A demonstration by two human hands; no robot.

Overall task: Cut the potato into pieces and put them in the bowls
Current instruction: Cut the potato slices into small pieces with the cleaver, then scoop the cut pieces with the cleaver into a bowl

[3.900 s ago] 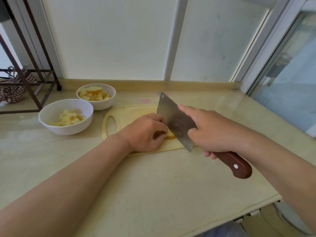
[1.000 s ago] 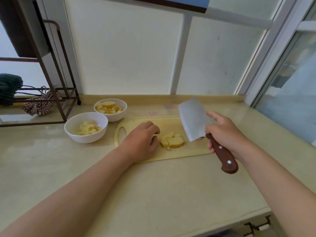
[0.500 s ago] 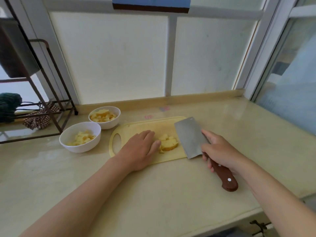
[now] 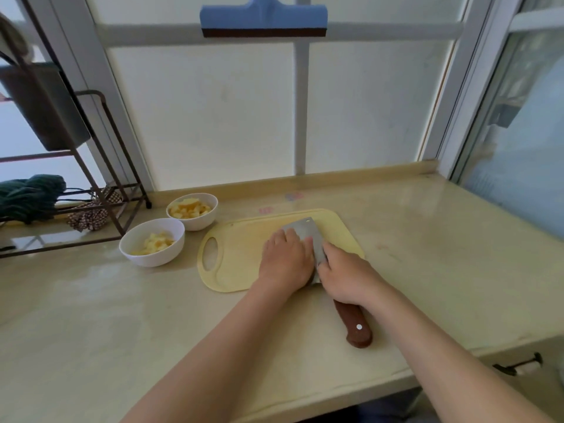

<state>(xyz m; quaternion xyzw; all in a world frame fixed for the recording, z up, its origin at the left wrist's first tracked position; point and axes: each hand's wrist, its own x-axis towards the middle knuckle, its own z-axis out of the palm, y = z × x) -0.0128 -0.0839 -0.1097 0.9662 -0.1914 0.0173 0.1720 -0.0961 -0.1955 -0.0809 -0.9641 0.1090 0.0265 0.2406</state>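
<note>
The left hand (image 4: 287,261) lies palm down on the yellow cutting board (image 4: 235,257), its fingers fairly straight and relaxed, holding nothing that can be seen. Their tips rest against the flat of the cleaver (image 4: 303,235). The right hand (image 4: 345,279) is curled round the front of the cleaver's brown wooden handle, with its forefinger reaching up along the blade. The back of the handle sticks out behind the wrist, over the table (image 4: 427,254). The blade stands tilted on the board between the two hands, which are touching or very nearly so.

No potato shows on the board itself (whatever lies under the left palm or behind the blade is hidden). The cut potato pieces (image 4: 154,242) that can be seen sit in a small heap in the near bowl (image 4: 146,260), a white one just left of the board's handle hole. More yellow pieces fill the far bowl (image 4: 200,225), also white, which touches or almost touches the near one and stands closer to the window (image 4: 213,117).

At the left end of the table stands a dark metal rack (image 4: 122,203). A dark green bundle (image 4: 30,195) rests on its lower shelf. A blue squeegee (image 4: 262,18) hangs on the window's crossbar, above the board.
</note>
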